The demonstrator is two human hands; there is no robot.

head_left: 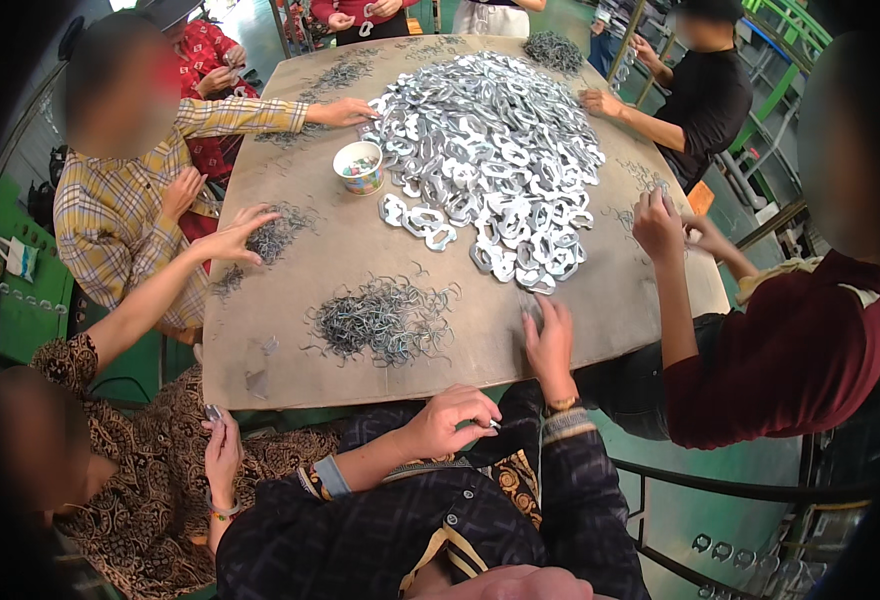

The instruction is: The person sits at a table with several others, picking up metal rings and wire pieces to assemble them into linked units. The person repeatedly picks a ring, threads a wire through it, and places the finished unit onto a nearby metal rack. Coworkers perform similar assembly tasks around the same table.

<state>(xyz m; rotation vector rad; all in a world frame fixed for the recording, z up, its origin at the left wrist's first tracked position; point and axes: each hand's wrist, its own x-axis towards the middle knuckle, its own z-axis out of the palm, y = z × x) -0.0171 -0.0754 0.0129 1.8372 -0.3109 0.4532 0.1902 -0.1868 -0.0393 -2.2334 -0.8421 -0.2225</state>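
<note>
My left hand [453,420] is held over my lap, just off the table's near edge. Its fingers pinch a small shiny metal piece [495,425], mostly hidden in the grip. My right hand [550,345] reaches over the table with fingers stretched out and apart, close to the near tip of a large heap of flat silver ring-shaped metal links [530,235]. Whether a fingertip touches something there is hard to make out. To the left of that hand lies a loose pile of thin curved wire hooks [375,318].
The brown table [290,370] has co-workers on every side. A paper tub [358,168] stands left of the heap. One co-worker's hand [240,235] reaches to another hook pile [280,232]; a co-worker's hands [658,222] work at the right edge. A dark rail [740,490] curves at lower right.
</note>
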